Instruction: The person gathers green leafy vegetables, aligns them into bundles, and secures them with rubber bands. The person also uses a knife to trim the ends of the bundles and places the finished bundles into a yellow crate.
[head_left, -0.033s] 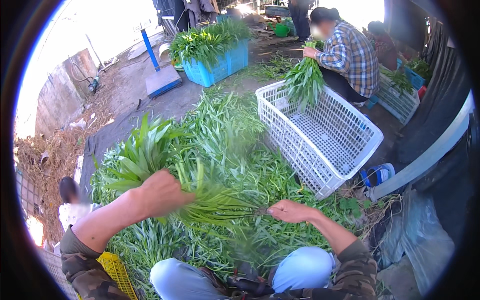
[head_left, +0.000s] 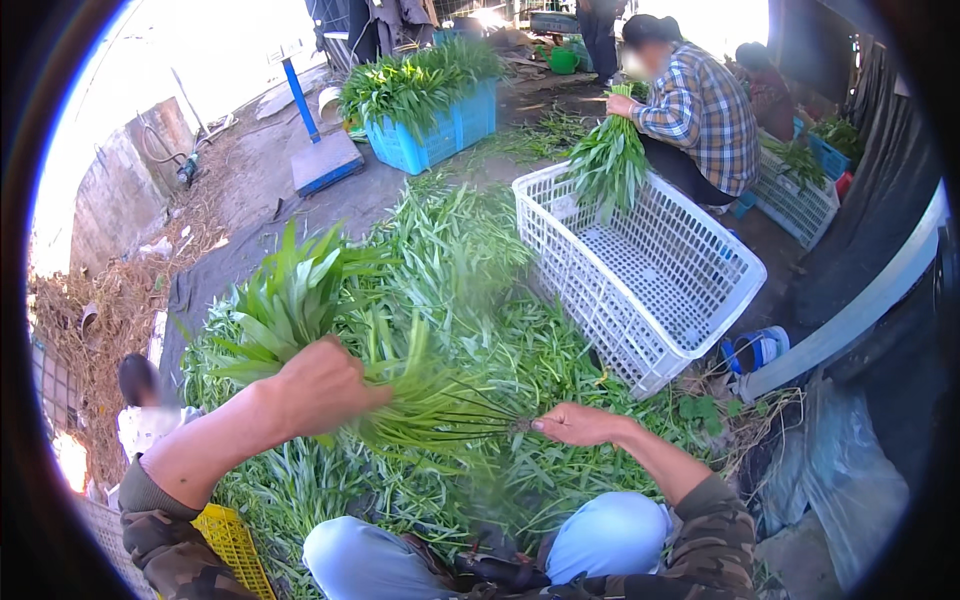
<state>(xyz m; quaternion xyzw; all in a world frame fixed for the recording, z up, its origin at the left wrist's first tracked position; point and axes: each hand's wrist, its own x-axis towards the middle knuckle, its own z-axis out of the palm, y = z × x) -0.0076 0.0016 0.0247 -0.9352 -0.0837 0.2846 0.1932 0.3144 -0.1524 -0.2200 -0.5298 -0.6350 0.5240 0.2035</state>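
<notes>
My left hand point(head_left: 325, 390) is closed around a bunch of long-leaved greens point(head_left: 295, 295), held by the stems. Its leaves spread up and away from me; the pale stems point(head_left: 420, 400) fan out to the right, blurred by motion. My right hand point(head_left: 580, 424) pinches the gathered end of several thin dark tines point(head_left: 480, 405), which spread leftward among those stems like a small wire rake. A broad heap of loose greens point(head_left: 450, 240) lies on the ground beneath both hands and around my knees.
A white plastic crate point(head_left: 640, 310) stands right of the heap. Behind it a person in a checked shirt point(head_left: 705, 115) holds another bunch over it. A blue crate of greens point(head_left: 430, 145) and a platform scale point(head_left: 328, 163) are farther back. At lower left is a yellow crate point(head_left: 232, 550).
Both hands stay almost in place. The stems and dark tines between them have shifted slightly, and the bunch's leaves have moved a little.
</notes>
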